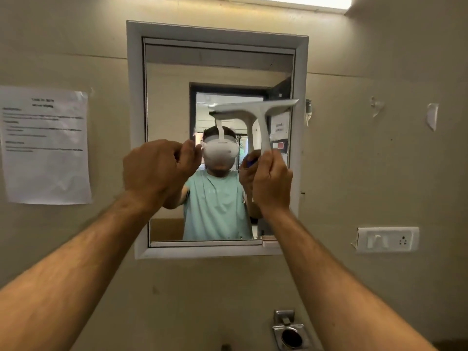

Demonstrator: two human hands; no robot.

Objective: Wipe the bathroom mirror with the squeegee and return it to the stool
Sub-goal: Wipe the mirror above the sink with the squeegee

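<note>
A white T-shaped squeegee [260, 115] is held upright against the wall mirror [172, 97], its blade level across the mirror's right half at mid height. My right hand [272, 182] grips the bottom of its handle. My left hand [157, 171] is raised in a closed fist in front of the mirror's lower left, holding nothing that I can see. The mirror sits in a white frame [135, 122] and reflects a person in a teal shirt. The stool is out of view.
A printed paper sheet [46, 145] is taped to the wall on the left. A white switch and socket plate [387, 239] is mounted at the right. A metal fitting [290, 330] sticks out of the wall below the mirror.
</note>
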